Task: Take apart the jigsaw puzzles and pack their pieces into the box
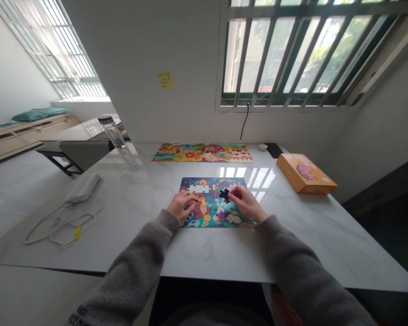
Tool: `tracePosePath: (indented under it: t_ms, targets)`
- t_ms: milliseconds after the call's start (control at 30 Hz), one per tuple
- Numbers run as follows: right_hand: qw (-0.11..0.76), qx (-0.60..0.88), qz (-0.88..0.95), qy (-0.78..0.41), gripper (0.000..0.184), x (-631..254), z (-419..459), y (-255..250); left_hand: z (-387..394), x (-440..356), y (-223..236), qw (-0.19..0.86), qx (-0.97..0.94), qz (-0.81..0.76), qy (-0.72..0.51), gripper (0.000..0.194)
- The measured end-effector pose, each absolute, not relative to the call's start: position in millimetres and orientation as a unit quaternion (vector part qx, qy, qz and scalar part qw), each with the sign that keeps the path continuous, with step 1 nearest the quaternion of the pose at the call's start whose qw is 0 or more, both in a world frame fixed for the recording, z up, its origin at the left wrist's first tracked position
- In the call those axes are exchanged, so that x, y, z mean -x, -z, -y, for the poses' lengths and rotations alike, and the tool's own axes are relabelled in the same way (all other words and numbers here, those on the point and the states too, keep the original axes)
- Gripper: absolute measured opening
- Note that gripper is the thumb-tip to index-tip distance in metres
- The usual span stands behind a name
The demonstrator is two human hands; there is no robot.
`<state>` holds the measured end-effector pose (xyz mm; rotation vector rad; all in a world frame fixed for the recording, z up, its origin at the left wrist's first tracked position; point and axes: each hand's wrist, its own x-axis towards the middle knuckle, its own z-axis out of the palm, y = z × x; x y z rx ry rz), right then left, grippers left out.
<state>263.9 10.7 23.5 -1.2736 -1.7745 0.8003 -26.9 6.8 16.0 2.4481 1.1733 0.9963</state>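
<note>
A nearly finished jigsaw puzzle (212,213) with colourful animal pictures lies flat on the marble table (292,244), and a white gap (199,188) shows near its top left. My right hand (246,202) pinches a dark puzzle piece (224,195) at its fingertips, just above the middle of the puzzle. My left hand (182,205) rests on the puzzle's left side, a little below the gap, and appears to hold nothing. A finished farm-scene puzzle (202,153) lies farther back.
An orange box (306,174) lies at the table's right. A clear bottle (115,138) stands at the far left corner. A white power bank (83,187) with a white cable (64,228) lies at the left. A black phone (274,150) lies at the back.
</note>
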Motion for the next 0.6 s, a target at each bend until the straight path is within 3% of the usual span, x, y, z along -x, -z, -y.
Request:
tracePosePath:
  t_ms: [167, 400, 500, 600]
  targets:
    - [0.451, 0.402, 0.633, -0.484, 0.034, -228.4, 6.2, -21.9, -0.5, -8.4, -29.6, 0.229, -0.806, -0.407, -0.364, 0.022]
    - [0.363, 0.429, 0.697, -0.445, 0.025, -217.1, 21.4, -19.8, -4.6, -28.3, -11.6, 0.371, -0.737, -0.398, -0.401, 0.027]
    - [0.374, 0.444, 0.729, -0.363, 0.027, -218.7, 20.8, -20.8, -4.4, -25.7, -7.2, 0.35, -0.765, -0.376, -0.388, 0.029]
    - [0.385, 0.444, 0.735, -0.339, 0.028, -221.0, 17.0, -21.3, -2.3, -22.7, -9.7, 0.249, -0.805, -0.368, -0.393, 0.031]
